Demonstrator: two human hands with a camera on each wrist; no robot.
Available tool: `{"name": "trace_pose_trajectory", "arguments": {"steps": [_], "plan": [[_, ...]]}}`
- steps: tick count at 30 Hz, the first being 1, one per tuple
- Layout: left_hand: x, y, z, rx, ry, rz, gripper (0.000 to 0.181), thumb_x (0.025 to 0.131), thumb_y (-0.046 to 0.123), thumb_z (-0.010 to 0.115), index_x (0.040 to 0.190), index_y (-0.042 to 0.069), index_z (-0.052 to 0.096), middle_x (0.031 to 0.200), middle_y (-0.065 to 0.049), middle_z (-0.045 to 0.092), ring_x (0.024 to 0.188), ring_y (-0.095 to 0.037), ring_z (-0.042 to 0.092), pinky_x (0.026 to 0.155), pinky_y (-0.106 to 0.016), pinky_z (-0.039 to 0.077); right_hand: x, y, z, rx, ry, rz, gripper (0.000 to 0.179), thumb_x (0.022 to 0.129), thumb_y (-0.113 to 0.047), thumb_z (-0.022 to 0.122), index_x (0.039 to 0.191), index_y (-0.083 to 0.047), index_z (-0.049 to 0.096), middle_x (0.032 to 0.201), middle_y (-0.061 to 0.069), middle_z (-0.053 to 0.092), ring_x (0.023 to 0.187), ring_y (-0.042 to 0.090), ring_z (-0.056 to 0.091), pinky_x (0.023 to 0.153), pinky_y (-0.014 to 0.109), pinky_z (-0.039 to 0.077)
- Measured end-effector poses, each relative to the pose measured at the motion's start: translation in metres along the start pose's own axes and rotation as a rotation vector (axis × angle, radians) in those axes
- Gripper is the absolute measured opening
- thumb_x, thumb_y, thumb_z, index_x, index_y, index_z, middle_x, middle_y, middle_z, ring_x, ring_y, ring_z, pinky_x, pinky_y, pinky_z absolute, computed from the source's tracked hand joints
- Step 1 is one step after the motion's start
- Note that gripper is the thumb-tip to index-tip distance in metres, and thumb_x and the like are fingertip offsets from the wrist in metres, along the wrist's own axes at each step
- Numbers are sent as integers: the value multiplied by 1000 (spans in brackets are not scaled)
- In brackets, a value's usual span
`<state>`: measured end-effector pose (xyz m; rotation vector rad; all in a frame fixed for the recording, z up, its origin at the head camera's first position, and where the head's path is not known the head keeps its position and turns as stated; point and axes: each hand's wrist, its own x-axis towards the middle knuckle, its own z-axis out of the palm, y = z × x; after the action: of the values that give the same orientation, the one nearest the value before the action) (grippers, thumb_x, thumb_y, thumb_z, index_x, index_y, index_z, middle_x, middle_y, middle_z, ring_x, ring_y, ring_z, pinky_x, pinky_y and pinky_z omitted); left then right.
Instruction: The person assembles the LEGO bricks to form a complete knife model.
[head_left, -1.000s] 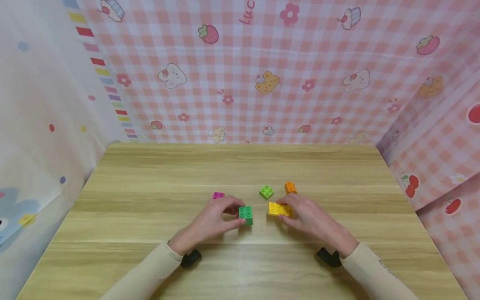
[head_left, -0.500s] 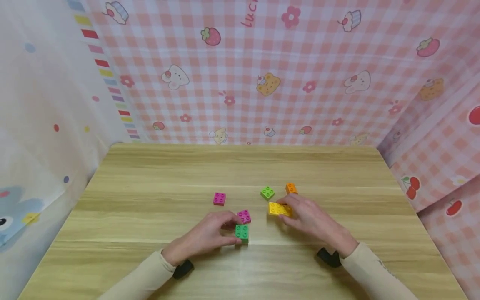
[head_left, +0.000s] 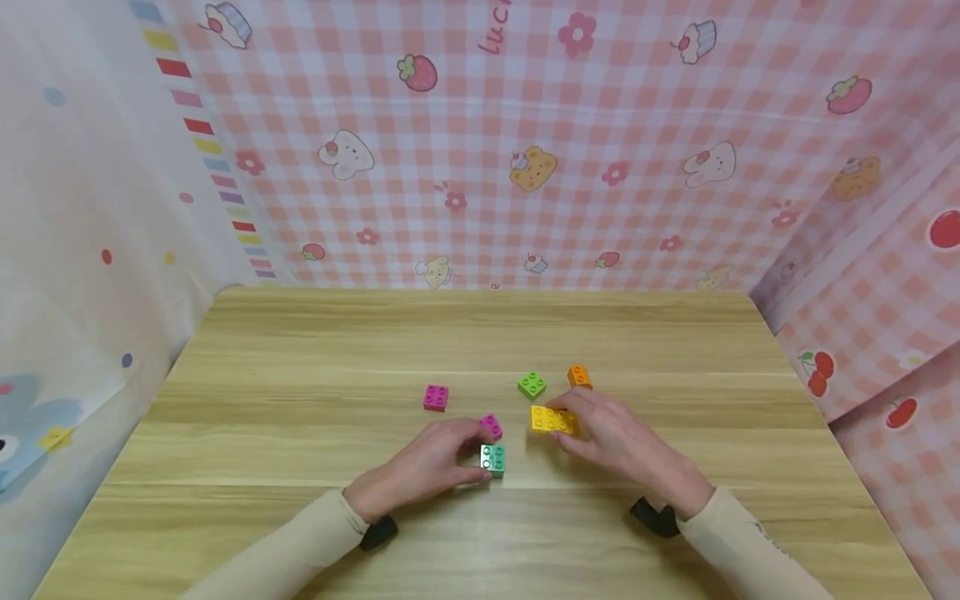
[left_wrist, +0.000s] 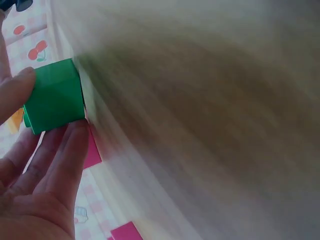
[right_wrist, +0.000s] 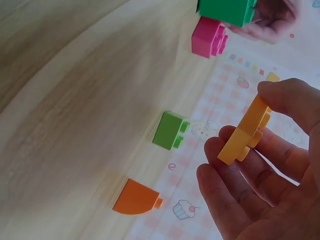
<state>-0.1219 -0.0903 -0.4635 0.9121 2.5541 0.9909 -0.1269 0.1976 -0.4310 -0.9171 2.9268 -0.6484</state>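
Between thumb and fingers, my left hand [head_left: 431, 458] pinches a green building block [head_left: 492, 460] with studs on top; in the left wrist view the green block [left_wrist: 57, 95] shows its smooth sides. A magenta block [head_left: 491, 426] sits just beyond it on the table, partly covered by the fingers in the head view. My right hand [head_left: 611, 433] grips a flat yellow block [head_left: 551, 419] by its edges. From the right wrist view, the yellow block [right_wrist: 245, 130] is thin, with studs facing the palm side.
On the wooden table [head_left: 300, 350] lie a second magenta block [head_left: 436, 397] to the left, a lime green block [head_left: 532, 384] beyond the yellow one, and an orange block [head_left: 579, 377] near the right fingers. A checked pink cloth [head_left: 480, 167] hangs behind the table.
The left hand has drawn the green block toward the body, uncovering the nearer magenta block, then shifted it slightly right and back. The right hand has barely moved with the yellow block.
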Motion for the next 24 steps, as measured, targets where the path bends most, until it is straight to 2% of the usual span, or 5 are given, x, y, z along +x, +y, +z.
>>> {"name": "trace_pose_trajectory", "arguments": {"steps": [7, 11, 17, 24], "plan": [[3, 0, 3, 15, 14, 25, 45, 85, 22, 87, 123, 7, 68, 121, -6, 71, 111, -19, 66, 102, -38, 54, 2, -9, 3, -9, 2, -45, 37, 91, -21, 81, 123, -7, 69, 119, 6, 71, 97, 16, 66, 85, 35, 60], [0, -1, 3, 15, 15, 27, 52, 84, 23, 88, 129, 6, 66, 128, -7, 69, 118, -21, 65, 106, -39, 52, 3, -15, 8, -5, 2, -81, 38, 92, -23, 81, 124, -7, 69, 120, 6, 70, 104, 19, 67, 91, 39, 59], [-7, -1, 0, -38, 26, 29, 53, 86, 17, 86, 133, 8, 64, 133, -6, 67, 119, -20, 64, 105, -37, 52, 5, -22, 15, 28, -18, -96, 39, 92, -24, 80, 126, -9, 69, 123, 6, 69, 109, 20, 67, 93, 38, 59], [-19, -6, -9, -94, 51, -31, 43, 90, 13, 82, 129, 5, 65, 124, -8, 70, 111, -23, 68, 98, -39, 57, 9, -33, 21, 60, -74, -67, 42, 94, -31, 78, 129, -10, 68, 124, 3, 68, 110, 18, 66, 96, 38, 58]]}}
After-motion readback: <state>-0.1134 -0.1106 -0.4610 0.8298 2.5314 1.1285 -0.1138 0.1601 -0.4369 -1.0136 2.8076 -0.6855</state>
